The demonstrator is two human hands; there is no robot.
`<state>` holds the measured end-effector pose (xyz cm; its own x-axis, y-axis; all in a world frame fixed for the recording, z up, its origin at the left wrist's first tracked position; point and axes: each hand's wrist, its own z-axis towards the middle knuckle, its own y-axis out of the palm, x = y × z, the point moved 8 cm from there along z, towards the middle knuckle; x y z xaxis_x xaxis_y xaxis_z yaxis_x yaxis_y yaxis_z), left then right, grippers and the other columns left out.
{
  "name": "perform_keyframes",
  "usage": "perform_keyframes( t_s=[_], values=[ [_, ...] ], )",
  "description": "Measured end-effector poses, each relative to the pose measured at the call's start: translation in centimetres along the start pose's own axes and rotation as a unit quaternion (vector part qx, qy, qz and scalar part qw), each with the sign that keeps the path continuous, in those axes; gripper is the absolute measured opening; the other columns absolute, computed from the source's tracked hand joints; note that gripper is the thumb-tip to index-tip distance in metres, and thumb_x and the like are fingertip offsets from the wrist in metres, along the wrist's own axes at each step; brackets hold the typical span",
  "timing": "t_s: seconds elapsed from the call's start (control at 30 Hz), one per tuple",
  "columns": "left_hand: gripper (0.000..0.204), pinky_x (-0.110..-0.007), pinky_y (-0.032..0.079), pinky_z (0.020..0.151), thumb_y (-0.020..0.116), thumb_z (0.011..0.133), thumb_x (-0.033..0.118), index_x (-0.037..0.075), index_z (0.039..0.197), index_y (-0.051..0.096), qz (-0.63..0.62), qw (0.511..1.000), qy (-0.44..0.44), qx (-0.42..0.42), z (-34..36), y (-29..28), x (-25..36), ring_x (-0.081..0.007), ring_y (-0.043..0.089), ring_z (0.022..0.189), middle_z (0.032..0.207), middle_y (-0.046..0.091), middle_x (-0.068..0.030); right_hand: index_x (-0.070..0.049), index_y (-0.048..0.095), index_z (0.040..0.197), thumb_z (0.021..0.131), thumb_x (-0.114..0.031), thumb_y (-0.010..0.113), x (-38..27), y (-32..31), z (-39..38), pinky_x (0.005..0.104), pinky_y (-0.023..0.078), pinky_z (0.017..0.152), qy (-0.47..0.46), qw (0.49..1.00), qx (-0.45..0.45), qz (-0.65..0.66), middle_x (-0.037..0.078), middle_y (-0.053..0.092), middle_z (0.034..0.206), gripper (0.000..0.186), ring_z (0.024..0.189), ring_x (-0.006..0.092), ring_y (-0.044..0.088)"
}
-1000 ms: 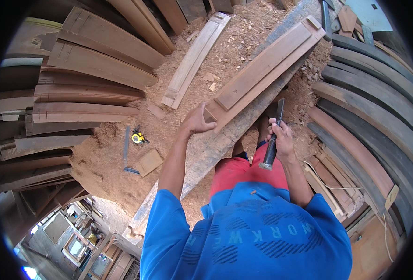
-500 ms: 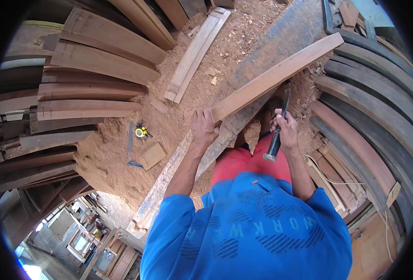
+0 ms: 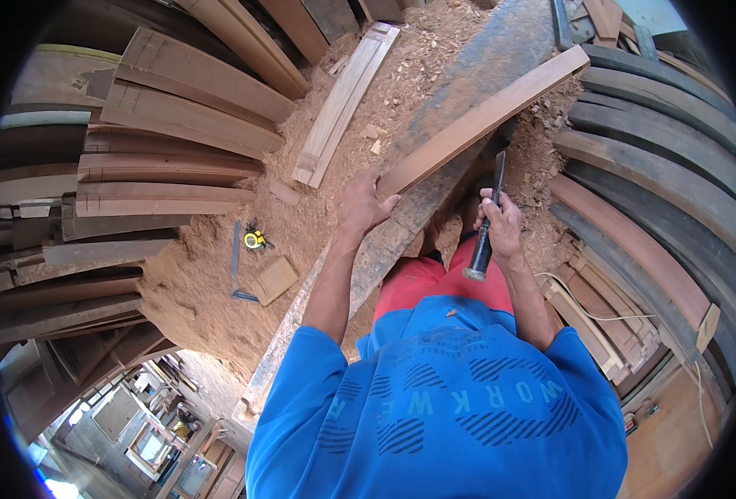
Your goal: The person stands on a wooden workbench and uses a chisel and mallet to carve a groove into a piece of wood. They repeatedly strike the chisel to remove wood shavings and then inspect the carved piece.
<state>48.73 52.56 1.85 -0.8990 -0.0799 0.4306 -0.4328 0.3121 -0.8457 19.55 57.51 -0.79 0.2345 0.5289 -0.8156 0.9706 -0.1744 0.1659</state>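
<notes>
A long reddish-brown wooden board (image 3: 484,121) slants from my left hand toward the far right, above a worn, dusty bench plank (image 3: 413,216). My left hand (image 3: 363,205) is closed on its near end, with the thumb on the near side. In my right hand (image 3: 501,218) is a chisel (image 3: 481,249) with a dark handle and a metal-capped butt. Its blade points away from me, and the butt is toward my body. The chisel is apart from the board.
Sawdust covers the floor, where a yellow tape measure (image 3: 255,239), a try square (image 3: 236,258) and a small wood block (image 3: 275,280) lie. A pale grooved board (image 3: 347,104) rests farther off. Stacked boards stand left (image 3: 168,196) and right (image 3: 634,233).
The board's far end has shifted slightly left and nearer in the picture. My left hand has changed its hold, its thumb now showing along the near edge. The chisel stays in my right hand.
</notes>
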Motion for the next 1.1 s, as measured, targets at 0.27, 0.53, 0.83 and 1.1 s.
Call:
perform_keyframes(
  t_s=[0.27,0.53,0.83,1.1],
  values=[
    [0.044,-0.041,0.056,0.085,0.065,0.096,0.044,0.008,0.121,0.067,-0.325,0.929,-0.175,0.033,1.0,3.5,-9.5,-0.0276,0.075,0.094,0.098,0.078,-0.0131,0.001,0.057,0.125,0.102,-0.018,0.060,0.4,-1.7,-0.7,0.0254,0.053,0.059,0.000,1.000,0.008,0.001,0.001,0.058,0.082,0.030,0.065,0.0083,0.057],
    [0.057,-0.046,0.052,0.098,0.076,0.087,0.030,0.008,0.136,0.057,0.021,0.999,-0.041,-0.011,-1.9,-0.8,1.2,-0.0358,0.067,0.110,0.121,0.069,-0.0186,0.006,0.057,0.123,0.101,-0.017,0.058,-0.3,-2.2,-1.2,0.0258,0.050,0.058,-0.007,1.000,0.019,-0.004,0.003,0.059,0.081,0.032,0.064,0.0104,0.059],
    [0.065,-0.049,0.050,0.100,0.074,0.088,0.033,0.010,0.144,0.051,0.016,0.987,0.087,0.137,-2.0,2.0,0.2,-0.0414,0.063,0.114,0.128,0.065,-0.0191,0.005,0.053,0.137,0.098,-0.017,0.061,-13.5,2.6,1.6,0.0454,0.057,0.077,-0.368,0.812,-0.002,-0.453,0.024,0.071,0.092,0.046,0.082,0.0404,0.072],
    [0.065,-0.055,0.053,0.088,0.049,0.102,0.040,0.013,0.159,0.032,-0.098,0.992,-0.032,0.067,1.1,0.9,-4.3,-0.0451,0.067,0.097,0.108,0.070,-0.0245,-0.002,0.040,0.154,0.101,-0.036,0.058,-13.1,6.1,17.2,0.0568,0.050,0.096,-0.194,0.686,-0.117,-0.691,0.032,0.068,0.117,0.065,0.111,0.0493,0.065]
  ],
)
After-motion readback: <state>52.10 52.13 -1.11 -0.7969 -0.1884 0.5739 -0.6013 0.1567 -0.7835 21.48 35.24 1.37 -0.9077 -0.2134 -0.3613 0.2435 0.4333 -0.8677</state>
